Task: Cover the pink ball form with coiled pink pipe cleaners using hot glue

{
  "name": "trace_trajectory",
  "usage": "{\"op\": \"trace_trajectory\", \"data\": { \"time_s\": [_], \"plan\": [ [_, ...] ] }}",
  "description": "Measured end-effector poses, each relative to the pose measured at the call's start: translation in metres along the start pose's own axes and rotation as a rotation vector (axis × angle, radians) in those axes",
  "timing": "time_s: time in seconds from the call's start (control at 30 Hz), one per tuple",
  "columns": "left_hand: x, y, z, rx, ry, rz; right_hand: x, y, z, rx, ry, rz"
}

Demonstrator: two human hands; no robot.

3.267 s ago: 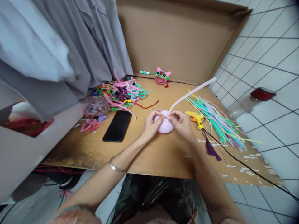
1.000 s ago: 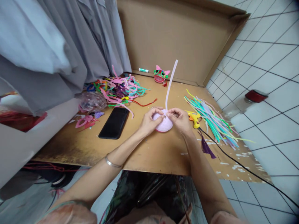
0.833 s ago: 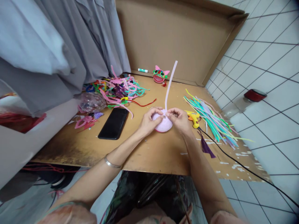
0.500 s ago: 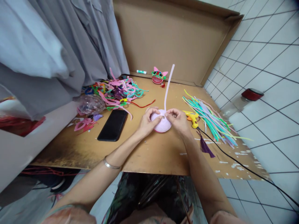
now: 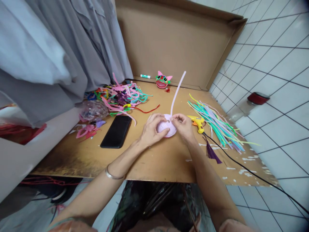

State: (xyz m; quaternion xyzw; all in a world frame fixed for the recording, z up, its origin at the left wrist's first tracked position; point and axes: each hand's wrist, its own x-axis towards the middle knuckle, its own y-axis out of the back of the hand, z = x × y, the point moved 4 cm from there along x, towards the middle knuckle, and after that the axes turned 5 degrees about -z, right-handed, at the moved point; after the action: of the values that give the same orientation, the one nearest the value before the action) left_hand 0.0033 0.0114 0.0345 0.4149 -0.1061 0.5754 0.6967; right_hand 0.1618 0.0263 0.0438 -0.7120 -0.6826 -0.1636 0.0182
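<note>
Between my hands is a pale lilac coiled disc (image 5: 171, 130), which looks wound from pipe cleaner. My left hand (image 5: 154, 128) curls round its left side, thumb and fingers gripping the edge. At the upper right of the disc, my right hand (image 5: 182, 125) pinches the base of a pale lilac pipe cleaner (image 5: 177, 93), whose free end sticks up and leans right. Just right of that hand lies a yellow hot glue gun (image 5: 199, 123). The disc's underside is hidden.
Left: a black phone (image 5: 116, 132), a tangle of coloured pipe cleaners (image 5: 125, 95), a clear plastic bag (image 5: 94, 109). Right: straight pipe cleaners (image 5: 214, 124), a purple tassel (image 5: 212, 152), a black cord (image 5: 238, 160). Behind: a lion-head ornament (image 5: 162, 81), a glue stick (image 5: 145, 76), a cardboard panel (image 5: 173, 45).
The upright pipe cleaner now leans further right. My left hand has shifted its hold, its thumb lower on the disc and its fingers more spread round the edge. My right hand keeps its pinch.
</note>
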Motion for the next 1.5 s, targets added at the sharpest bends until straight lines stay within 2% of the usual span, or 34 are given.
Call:
{"op": "trace_trajectory", "data": {
  "time_s": [0.4,0.8,1.1,1.5],
  "plan": [
    [-0.0010,-0.0018,-0.0012,0.037,0.033,-0.039,-0.0034,-0.0018,-0.0031,0.071,-0.017,0.008],
    [-0.0016,-0.0043,-0.0026,0.034,-0.007,-0.064,-0.0013,-0.0036,-0.0015,0.066,0.023,0.068],
    [-0.0009,-0.0052,-0.0054,0.021,-0.012,-0.063,0.0004,-0.0014,-0.0003,0.026,-0.008,0.024],
    [-0.0013,-0.0060,-0.0039,0.035,-0.041,-0.078,0.0037,0.0013,-0.0043,-0.045,0.069,-0.021]
  ]
}}
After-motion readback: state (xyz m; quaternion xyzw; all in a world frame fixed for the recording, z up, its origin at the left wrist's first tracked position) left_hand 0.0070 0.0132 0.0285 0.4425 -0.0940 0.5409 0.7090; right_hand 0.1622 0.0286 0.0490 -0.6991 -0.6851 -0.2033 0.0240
